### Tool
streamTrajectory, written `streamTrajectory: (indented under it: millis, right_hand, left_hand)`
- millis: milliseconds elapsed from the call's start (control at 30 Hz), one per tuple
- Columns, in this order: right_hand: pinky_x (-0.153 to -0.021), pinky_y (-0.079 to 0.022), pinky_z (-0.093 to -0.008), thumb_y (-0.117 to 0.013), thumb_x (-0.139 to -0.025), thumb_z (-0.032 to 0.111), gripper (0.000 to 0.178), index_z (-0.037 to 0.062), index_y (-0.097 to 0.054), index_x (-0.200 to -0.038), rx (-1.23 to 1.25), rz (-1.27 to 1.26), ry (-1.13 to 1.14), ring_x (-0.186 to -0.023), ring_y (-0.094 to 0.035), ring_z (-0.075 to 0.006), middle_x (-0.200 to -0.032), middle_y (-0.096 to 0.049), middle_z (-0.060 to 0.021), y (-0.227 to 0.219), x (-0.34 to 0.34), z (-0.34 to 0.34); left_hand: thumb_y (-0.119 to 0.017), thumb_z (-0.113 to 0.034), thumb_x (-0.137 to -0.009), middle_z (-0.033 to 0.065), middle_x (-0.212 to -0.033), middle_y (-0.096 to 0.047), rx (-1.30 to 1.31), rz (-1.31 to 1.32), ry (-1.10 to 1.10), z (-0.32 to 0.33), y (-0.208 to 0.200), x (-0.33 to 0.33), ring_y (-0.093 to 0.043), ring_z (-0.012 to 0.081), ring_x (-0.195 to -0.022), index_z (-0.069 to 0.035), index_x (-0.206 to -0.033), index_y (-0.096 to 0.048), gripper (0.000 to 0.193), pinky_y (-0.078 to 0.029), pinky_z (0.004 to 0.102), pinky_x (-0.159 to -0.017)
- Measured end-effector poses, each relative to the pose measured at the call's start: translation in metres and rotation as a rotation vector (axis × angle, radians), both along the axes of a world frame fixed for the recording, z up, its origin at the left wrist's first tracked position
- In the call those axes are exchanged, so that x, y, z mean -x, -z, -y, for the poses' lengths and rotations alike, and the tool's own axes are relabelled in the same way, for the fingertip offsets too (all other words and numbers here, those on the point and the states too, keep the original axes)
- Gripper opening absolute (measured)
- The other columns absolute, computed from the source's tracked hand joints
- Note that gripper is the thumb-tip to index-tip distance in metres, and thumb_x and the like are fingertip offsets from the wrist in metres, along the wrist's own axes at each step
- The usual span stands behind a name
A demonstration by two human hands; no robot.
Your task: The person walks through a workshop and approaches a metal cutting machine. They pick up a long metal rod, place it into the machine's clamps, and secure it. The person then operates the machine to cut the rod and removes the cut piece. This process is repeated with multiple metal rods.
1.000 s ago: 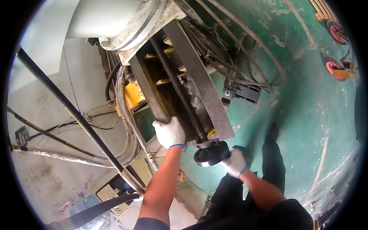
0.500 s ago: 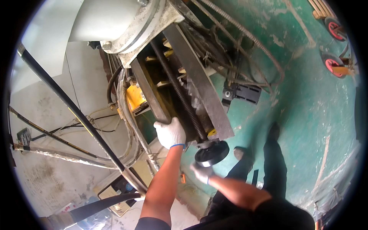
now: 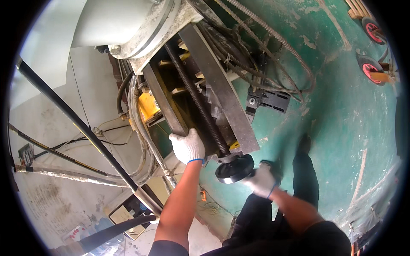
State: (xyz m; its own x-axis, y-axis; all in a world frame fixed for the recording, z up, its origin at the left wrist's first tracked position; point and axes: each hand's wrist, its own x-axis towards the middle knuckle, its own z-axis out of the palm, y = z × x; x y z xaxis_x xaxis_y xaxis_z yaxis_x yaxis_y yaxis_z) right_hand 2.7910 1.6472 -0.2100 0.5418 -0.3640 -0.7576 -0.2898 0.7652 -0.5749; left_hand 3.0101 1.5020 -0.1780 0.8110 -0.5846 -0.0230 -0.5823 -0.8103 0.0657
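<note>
A long steel frame with two parallel rails slants down through the middle. Between the rails runs a dark threaded screw [image 3: 194, 91], with a round black handwheel [image 3: 235, 170] at its near end. My left hand [image 3: 189, 146], in a white knit glove, is closed over the near end of the left metal rail [image 3: 164, 100]. At the lower right rim of the handwheel is my right hand [image 3: 261, 181], gloved the same way and slightly blurred. Its fingers appear closed on the rim, partly hidden there.
Ribbed hoses [image 3: 273, 34] and a black bracket [image 3: 269, 100] lie right of the frame on the green floor [image 3: 333, 115]. Black poles [image 3: 64, 104] and bundled cables [image 3: 143, 123] cross the left side. Red-rimmed wheels [image 3: 370, 70] stand at the far right.
My right hand has swung from below the handwheel to its right side. My left hand stays on the rail end.
</note>
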Motion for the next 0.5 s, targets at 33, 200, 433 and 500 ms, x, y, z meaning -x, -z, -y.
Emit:
streamTrajectory:
  millis: [33,200,433,500]
  right_hand:
    - [-0.079,-0.055,-0.0359,-0.066,-0.093,0.045,0.039,0.0117,-0.075,-0.112,0.176,-0.121,-0.214,-0.082,-0.074,-0.0262,-0.090,-0.076,-0.0143,0.027,0.011,0.014]
    - [-0.055,-0.050,-0.0338,-0.069,-0.091,0.033,0.027,0.0065,-0.072,-0.091,0.117,-0.012,0.281,-0.059,-0.063,-0.0173,-0.074,-0.068,-0.0075,0.035,-0.131,-0.038]
    - [-0.047,-0.042,-0.0322,-0.073,-0.089,0.021,0.020,0.0004,-0.073,-0.090,-0.475,0.194,0.252,-0.048,-0.053,-0.0129,-0.063,-0.057,-0.0018,-0.050,-0.003,0.020]
    - [-0.053,-0.048,-0.0363,-0.072,-0.089,0.029,0.027,0.0041,-0.076,-0.099,-0.285,0.319,0.198,-0.054,-0.062,-0.0172,-0.066,-0.063,-0.0067,-0.030,-0.012,-0.008]
  left_hand:
    - [-0.072,-0.030,-0.078,0.0291,-0.094,-0.068,0.013,-0.005,0.004,0.004,0.000,0.001,-0.068,0.0470,-0.090,0.005,-0.105,-0.053,0.048,-0.054,0.0515,-0.083]
    - [-0.071,-0.031,-0.077,0.0295,-0.100,-0.068,-0.018,0.016,0.015,0.017,0.002,0.010,-0.068,0.0472,-0.092,0.005,-0.106,-0.052,0.050,-0.054,0.0515,-0.084]
    - [-0.071,-0.030,-0.078,0.0293,-0.098,-0.067,-0.016,0.016,0.046,0.005,0.003,0.003,-0.067,0.0475,-0.091,0.006,-0.106,-0.052,0.049,-0.053,0.0519,-0.083]
    - [-0.070,-0.029,-0.078,0.0287,-0.097,-0.067,0.005,0.004,0.049,0.007,0.004,0.001,-0.067,0.0478,-0.090,0.005,-0.105,-0.051,0.047,-0.053,0.0521,-0.083]
